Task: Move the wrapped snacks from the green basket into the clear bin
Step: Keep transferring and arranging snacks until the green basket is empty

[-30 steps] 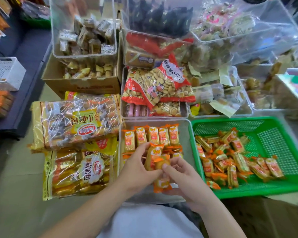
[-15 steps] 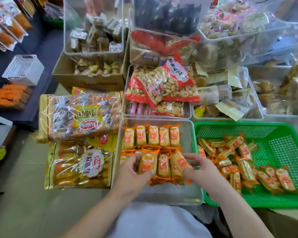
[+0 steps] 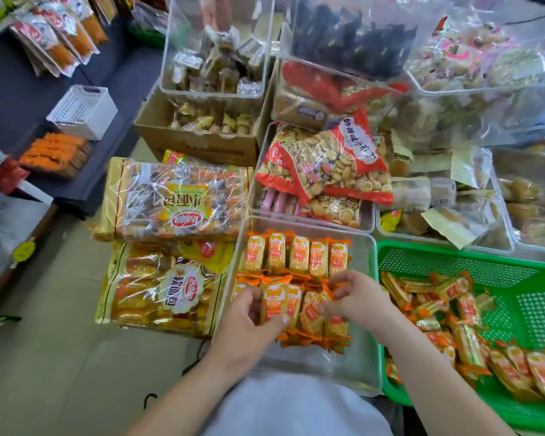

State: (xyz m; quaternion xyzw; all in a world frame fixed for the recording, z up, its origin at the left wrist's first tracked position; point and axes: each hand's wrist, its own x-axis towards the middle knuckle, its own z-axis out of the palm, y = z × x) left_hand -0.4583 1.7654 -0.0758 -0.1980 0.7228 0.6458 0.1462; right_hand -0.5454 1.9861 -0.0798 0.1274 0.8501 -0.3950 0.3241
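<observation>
Head view: left hand (image 3: 248, 325) and right hand (image 3: 357, 298), fingers curled, pinch wrapped snacks (image 3: 296, 306) in clear bin (image 3: 321, 369).

Orange-and-yellow foil-wrapped snacks (image 3: 298, 258) lie side by side in two rows inside the clear rectangular plastic bin (image 3: 364, 366), labels up. More lie jumbled in the green perforated plastic basket (image 3: 453, 259), just beside the bin's right wall.

I note one change: the wrapped snacks (image 3: 296, 306), bunched up between the left hand (image 3: 249, 319) and right hand (image 3: 356, 297) one second ago, now lie flat in the clear bin (image 3: 315, 363) as a second row. Both hands sit lower, fingers curled on that row's ends.
</observation>
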